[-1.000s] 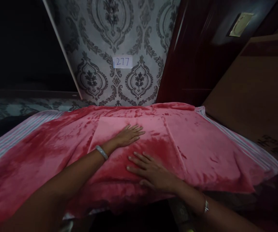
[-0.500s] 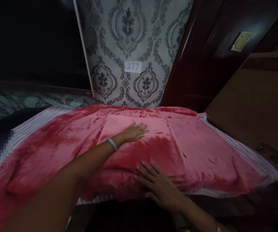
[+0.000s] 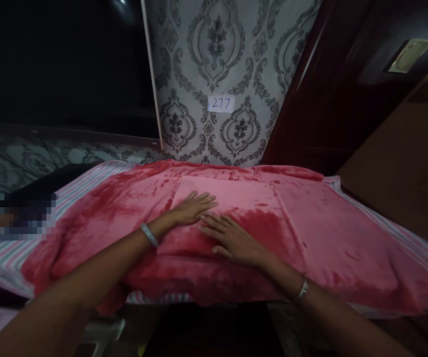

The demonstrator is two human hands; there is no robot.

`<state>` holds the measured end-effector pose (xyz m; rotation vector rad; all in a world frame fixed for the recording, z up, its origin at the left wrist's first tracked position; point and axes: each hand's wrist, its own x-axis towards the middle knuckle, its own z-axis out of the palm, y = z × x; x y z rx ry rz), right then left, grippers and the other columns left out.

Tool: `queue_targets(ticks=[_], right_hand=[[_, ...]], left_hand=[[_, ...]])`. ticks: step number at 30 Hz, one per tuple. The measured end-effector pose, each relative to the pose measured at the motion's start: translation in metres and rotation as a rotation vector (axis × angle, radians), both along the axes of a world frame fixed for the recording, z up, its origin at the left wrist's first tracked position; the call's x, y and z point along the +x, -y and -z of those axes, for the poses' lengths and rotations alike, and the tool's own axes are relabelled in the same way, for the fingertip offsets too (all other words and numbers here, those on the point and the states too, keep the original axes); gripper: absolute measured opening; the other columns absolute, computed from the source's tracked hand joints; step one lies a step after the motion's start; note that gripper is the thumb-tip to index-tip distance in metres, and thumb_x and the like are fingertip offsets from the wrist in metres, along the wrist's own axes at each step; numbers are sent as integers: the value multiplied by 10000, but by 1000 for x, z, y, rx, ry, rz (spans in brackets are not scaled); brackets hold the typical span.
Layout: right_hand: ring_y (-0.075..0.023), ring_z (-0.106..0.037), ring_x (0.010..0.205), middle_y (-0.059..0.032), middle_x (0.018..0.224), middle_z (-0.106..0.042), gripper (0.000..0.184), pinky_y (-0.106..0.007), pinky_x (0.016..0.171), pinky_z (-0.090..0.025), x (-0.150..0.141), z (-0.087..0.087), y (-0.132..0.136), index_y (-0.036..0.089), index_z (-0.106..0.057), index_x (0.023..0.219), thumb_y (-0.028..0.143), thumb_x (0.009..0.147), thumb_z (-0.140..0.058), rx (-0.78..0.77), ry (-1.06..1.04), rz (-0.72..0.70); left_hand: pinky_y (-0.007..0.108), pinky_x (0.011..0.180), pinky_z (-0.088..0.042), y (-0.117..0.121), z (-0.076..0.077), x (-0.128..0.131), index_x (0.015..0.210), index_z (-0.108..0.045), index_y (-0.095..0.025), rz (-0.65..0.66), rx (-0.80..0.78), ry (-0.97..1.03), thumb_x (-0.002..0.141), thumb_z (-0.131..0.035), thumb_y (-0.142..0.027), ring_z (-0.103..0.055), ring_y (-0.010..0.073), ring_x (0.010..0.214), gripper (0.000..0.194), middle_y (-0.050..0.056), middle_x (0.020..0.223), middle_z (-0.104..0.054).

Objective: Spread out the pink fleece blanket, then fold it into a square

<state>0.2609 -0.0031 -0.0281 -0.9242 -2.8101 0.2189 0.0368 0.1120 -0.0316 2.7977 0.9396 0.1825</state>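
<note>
A plush red-pink blanket [image 3: 333, 233] is spread wide in front of me, with a squarish flat piece of pink plush cloth [image 3: 236, 191] lying over its middle. My left hand [image 3: 193, 207] rests flat on the left part of that piece, fingers stretched out, a pale bangle on the wrist. Close beside it, my right hand [image 3: 232, 240] lies palm down on the same cloth, its fingers extended towards the left fingertips. Neither hand grips anything. Whether the piece is separate or a folded part of the blanket, I cannot tell.
Beneath the blanket shows a striped cloth [image 3: 9, 255]. Behind stands a patterned wall [image 3: 224, 144] with a paper label reading 277 [image 3: 221, 103]. A dark screen [image 3: 61, 64] is at left, a cardboard box [image 3: 403, 148] at right.
My right hand has moved up and left onto the middle piece. My left hand has slid slightly down and left across the cloth. The view has shifted left.
</note>
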Motion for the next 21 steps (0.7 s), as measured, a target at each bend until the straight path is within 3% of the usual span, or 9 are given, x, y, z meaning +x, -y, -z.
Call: queue_targets(ticks=[5,15,21], right_hand=[[-226,-59,1553,-38,1679,-123,618,-532,1258,-54,-7,17,-1,307,-211,1598,462,1048,-445,-20,51,-49],[-246,27,1550,-9,1678,-58,706,-559,1254,-39,0,35,41,326,-176,1598,374,1006,-558,-98,89,-76],[-219,-78,1550,-14,1671,-153,734,-513,1264,-77,5,35,72,336,-181,1598,388,988,-585,-137,55,-64]], left_hand=[[534,1247,-65,1,17,1,1543,-378,-341,0,84,33,1043,-298,-457,-189,250,1545,519,26,1646,-314],[505,1247,-84,6,16,2,1541,-385,-308,-3,99,35,1048,-257,-483,-208,239,1540,538,41,1641,-326],[511,1245,-59,4,16,3,1557,-342,-339,-8,100,12,1045,-259,-502,-184,239,1546,544,31,1659,-285]])
